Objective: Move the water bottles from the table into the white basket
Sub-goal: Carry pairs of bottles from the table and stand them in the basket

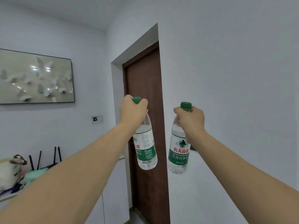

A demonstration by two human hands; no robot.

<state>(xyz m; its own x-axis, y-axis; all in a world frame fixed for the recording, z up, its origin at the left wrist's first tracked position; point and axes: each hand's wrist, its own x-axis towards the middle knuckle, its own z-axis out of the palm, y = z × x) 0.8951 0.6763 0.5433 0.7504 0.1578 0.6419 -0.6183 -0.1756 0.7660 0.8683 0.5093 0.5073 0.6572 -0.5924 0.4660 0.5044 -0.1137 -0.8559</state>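
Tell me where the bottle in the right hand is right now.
In the head view, the right-hand bottle hangs in mid-air right of centre, gripped at its neck by the right hand, against the white wall beside the brown door.

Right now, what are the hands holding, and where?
Left hand grips one water bottle around its neck, under the green cap; right hand grips another bottle likewise.

Soft even light; picture [35, 76] glare; edges warped.
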